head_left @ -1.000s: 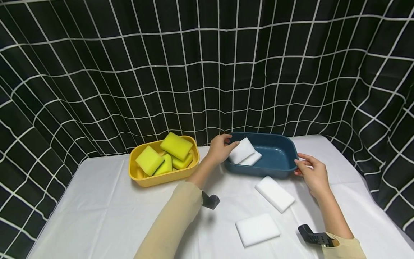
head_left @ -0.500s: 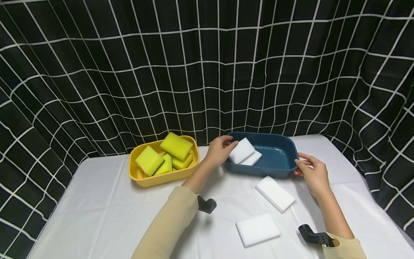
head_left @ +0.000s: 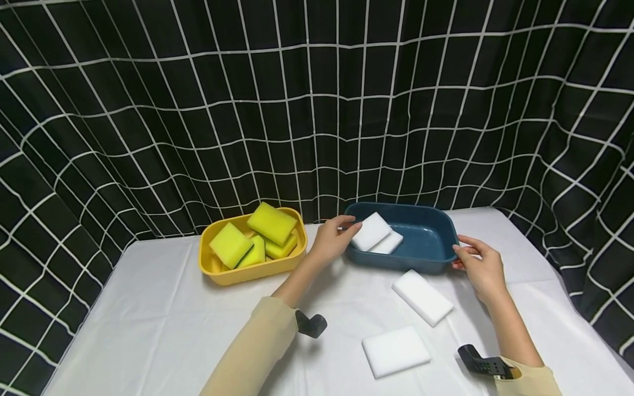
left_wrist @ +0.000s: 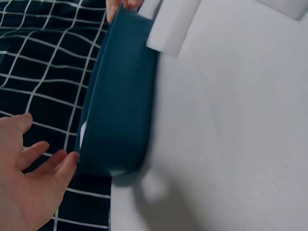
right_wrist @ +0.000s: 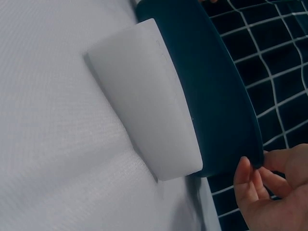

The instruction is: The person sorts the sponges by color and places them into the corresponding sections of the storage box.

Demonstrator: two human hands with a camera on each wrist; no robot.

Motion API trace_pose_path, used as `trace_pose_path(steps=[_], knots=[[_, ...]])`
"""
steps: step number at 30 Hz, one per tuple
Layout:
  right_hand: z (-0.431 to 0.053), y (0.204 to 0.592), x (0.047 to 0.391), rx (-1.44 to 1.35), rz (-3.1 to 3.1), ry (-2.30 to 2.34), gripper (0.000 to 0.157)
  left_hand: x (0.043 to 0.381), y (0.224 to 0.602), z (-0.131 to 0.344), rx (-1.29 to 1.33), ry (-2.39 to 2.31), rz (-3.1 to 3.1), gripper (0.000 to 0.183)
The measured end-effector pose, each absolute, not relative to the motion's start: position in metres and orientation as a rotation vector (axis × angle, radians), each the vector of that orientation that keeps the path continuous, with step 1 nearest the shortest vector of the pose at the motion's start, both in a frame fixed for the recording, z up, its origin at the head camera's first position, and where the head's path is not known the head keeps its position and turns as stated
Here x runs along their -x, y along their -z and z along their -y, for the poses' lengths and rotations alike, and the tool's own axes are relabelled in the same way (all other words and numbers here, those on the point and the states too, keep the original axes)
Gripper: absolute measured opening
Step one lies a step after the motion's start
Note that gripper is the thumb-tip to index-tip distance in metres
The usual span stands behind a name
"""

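Observation:
A dark blue plastic bin (head_left: 396,262) stands at the back right of the table, with two white sponges (head_left: 371,231) overlapping in its left end. At that end my left hand (head_left: 333,240) has its fingers spread, its thumb tip at the rim beside the upper sponge. The left wrist view shows this hand (left_wrist: 36,180) with nothing in its grasp. My right hand (head_left: 482,270) pinches the rim at the bin's right end, as the right wrist view also shows (right_wrist: 272,187). Two more white sponges (head_left: 423,297) lie on the table in front of the bin.
A yellow bin (head_left: 257,272) holding several yellow sponges (head_left: 271,223) stands to the left of my left forearm. The table (head_left: 148,330) has a white cloth. A black curtain with a white grid (head_left: 317,110) hangs close behind both bins.
My left hand has drawn back slightly to the left, away from the upper white sponge in the blue bin. The right hand has stayed at the rim, and the bins look unmoved.

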State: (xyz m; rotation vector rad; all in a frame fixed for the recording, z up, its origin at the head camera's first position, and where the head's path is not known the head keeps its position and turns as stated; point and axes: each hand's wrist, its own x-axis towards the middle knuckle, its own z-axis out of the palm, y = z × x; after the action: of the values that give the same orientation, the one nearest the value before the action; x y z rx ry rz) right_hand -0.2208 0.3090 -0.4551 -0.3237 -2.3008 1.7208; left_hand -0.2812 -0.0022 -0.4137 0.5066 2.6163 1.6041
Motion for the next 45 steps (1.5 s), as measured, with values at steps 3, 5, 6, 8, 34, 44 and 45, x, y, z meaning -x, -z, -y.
trace_pose_path(steps=[3,5,6,8,34,44,45], knots=[[-0.308,0.455,0.221,0.339,2.3,-1.727,0.049,0.275,0.415,0.003,-0.526,-1.606,-2.591,0.045],[-0.308,0.454,0.221,0.347,2.299,-1.731,0.049,0.27,0.416,0.004,-0.561,-1.61,-2.577,0.045],[-0.308,0.454,0.221,0.35,2.298,-1.734,0.049,0.268,0.416,0.004,-0.581,-1.611,-2.568,0.045],[-0.308,0.454,0.221,0.349,2.296,-1.734,0.049,0.263,0.418,0.004,-0.617,-1.621,-2.546,0.045],[-0.306,0.453,0.221,0.337,2.309,-1.71,0.048,0.195,0.453,-0.003,-0.86,-1.364,-2.393,0.047],[-0.306,0.453,0.22,0.335,2.306,-1.704,0.047,0.179,0.458,-0.009,-0.986,-1.207,-2.388,0.051],[-0.306,0.453,0.22,0.336,2.305,-1.708,0.047,0.177,0.458,-0.01,-0.997,-1.181,-2.39,0.052]])
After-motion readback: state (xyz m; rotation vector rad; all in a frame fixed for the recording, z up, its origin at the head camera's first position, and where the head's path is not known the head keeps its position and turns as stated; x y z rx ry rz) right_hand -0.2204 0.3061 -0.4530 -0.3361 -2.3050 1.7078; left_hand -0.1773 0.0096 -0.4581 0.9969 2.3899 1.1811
